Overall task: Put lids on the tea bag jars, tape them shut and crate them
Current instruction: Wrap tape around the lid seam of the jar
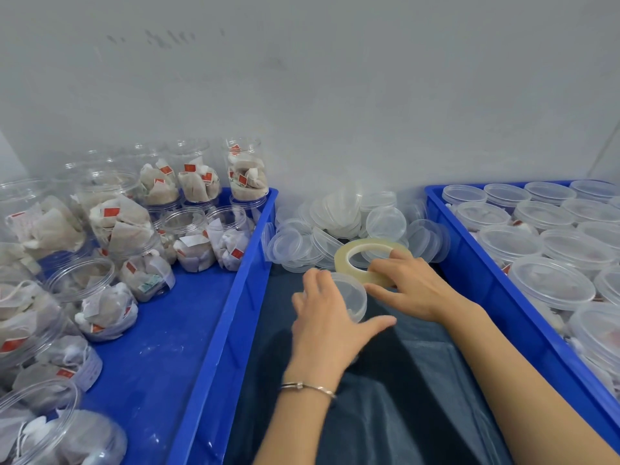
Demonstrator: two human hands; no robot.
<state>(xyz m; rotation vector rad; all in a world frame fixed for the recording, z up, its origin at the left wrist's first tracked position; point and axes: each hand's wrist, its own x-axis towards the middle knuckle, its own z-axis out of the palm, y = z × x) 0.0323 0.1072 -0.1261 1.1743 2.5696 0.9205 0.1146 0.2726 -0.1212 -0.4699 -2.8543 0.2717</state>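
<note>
- A dark cloth (419, 391) covers the work surface between two blue crates, creased in long folds.
- The left crate (235, 297) sits on the surface and holds open jars of tea bags, some upright, some tipped.
- The right crate (476, 263) holds lidded jars in rows.
- A heap of clear lids (345, 216) lies between the crates, against the grey wall.
- A tape roll (364, 255) rests tilted at the front of the heap, under a hand.

We see soft, even, bright light, faint shadows, wide-angle bending at the edges, and slight blur throughout.
</note>
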